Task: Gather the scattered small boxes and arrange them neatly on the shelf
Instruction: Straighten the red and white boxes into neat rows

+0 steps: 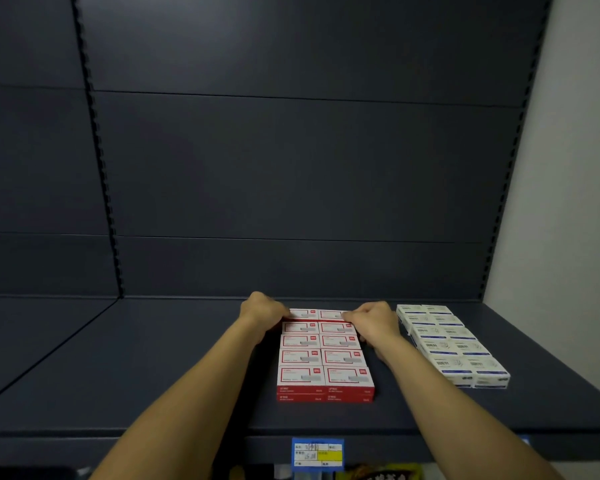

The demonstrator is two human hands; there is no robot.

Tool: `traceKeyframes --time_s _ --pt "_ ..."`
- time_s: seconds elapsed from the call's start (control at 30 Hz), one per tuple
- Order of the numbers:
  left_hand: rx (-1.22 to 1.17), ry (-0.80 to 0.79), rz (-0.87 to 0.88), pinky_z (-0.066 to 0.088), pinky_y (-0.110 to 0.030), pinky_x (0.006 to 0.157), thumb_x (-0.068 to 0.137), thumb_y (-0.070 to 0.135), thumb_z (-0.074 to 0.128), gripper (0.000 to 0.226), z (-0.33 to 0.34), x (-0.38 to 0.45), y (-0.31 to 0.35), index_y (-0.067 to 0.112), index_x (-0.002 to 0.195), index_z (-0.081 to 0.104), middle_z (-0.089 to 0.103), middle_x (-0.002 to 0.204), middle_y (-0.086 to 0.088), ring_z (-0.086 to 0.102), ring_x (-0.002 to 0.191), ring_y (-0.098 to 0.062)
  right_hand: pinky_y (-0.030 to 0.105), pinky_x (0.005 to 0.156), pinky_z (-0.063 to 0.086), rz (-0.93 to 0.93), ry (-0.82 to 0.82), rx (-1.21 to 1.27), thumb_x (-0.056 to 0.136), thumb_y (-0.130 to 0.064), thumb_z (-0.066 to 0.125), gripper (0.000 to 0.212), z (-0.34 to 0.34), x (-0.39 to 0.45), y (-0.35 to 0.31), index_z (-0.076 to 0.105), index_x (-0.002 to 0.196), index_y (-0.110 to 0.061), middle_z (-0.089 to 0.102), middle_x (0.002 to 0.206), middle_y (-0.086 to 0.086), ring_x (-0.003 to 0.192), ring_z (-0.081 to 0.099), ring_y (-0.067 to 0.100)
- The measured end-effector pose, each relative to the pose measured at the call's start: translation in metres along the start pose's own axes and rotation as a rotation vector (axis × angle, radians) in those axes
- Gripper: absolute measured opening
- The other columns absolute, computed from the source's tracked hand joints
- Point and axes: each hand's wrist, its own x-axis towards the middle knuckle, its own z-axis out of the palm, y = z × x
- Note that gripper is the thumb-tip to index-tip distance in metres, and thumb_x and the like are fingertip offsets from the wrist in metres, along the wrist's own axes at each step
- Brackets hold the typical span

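Left hand (262, 311) and right hand (374, 322) gripping the rearmost red boxes (317, 315) between them, white boxes (452, 344) right of the right hand, dark shelf (153, 375)

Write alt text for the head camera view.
Two hands, left hand and right hand, grip the back row of a red box block on a dark shelf. White boxes sit to its right.

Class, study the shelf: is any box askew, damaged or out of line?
Nothing stands out. The red boxes sit in two straight columns, stacked evenly, and the white boxes beside them are just as tidy. The left hand and right hand hold the rearmost red row, hiding its outer ends.
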Motion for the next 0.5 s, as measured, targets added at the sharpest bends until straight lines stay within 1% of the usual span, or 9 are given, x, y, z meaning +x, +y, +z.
traceKeyframes --time_s 0.07,0.13,0.2,0.3,0.4,0.5 --pt "0.013 -0.007 -0.006 0.047 -0.027 0.062 0.082 0.025 0.082 0.027 -0.001 -0.003 0.000 0.008 0.099 0.069 0.067 0.100 -0.007 0.062 0.081 -0.019 0.033 0.070 0.056 -0.001 -0.005 -0.008 0.081 -0.029 0.076 0.016 -0.001 -0.002 0.000 0.072 0.073 -0.016 0.073 0.073 -0.002 0.074 0.068 0.017" --pt "0.024 0.003 -0.007 0.045 -0.028 0.066 0.083 0.026 0.081 0.028 -0.001 -0.003 -0.001 0.009 0.100 0.068 0.065 0.100 -0.006 0.058 0.078 -0.017 0.035 0.073 0.058 -0.006 -0.007 -0.018 0.082 -0.029 0.075 0.015 -0.001 -0.003 0.000 0.071 0.073 -0.017 0.072 0.075 -0.002 0.076 0.068 0.017" --pt "0.038 0.005 -0.007 0.046 -0.030 0.070 0.083 0.027 0.080 0.027 -0.002 -0.005 -0.001 0.009 0.100 0.068 0.065 0.102 -0.007 0.058 0.079 -0.017 0.035 0.075 0.057 -0.014 -0.004 -0.029 0.082 -0.029 0.074 0.014 -0.001 -0.002 0.001 0.072 0.074 -0.017 0.073 0.078 -0.001 0.080 0.069 0.018" --pt "0.068 -0.010 0.001 0.047 -0.030 0.068 0.084 0.028 0.078 0.024 -0.004 -0.007 -0.001 0.010 0.096 0.068 0.067 0.104 -0.008 0.062 0.084 -0.019 0.032 0.078 0.054 -0.018 0.001 -0.024 0.083 -0.029 0.073 0.012 0.001 -0.001 0.004 0.073 0.079 -0.018 0.073 0.086 -0.002 0.086 0.068 0.018" --pt "0.069 -0.008 0.036 0.049 -0.032 0.074 0.088 0.027 0.075 0.020 -0.003 -0.010 -0.003 0.011 0.095 0.068 0.066 0.103 -0.008 0.062 0.087 -0.020 0.028 0.074 0.048 -0.015 -0.005 -0.020 0.086 -0.028 0.071 0.011 0.001 -0.004 0.005 0.072 0.085 -0.017 0.072 0.093 -0.001 0.089 0.066 0.017" --pt "0.055 -0.009 0.060 0.049 -0.033 0.077 0.092 0.026 0.071 0.015 -0.002 -0.015 -0.005 0.012 0.091 0.065 0.065 0.102 -0.006 0.061 0.086 -0.018 0.023 0.062 0.042 -0.013 -0.017 -0.005 0.090 -0.026 0.068 0.012 0.000 -0.010 0.005 0.071 0.092 -0.015 0.070 0.095 -0.001 0.079 0.061 0.011"
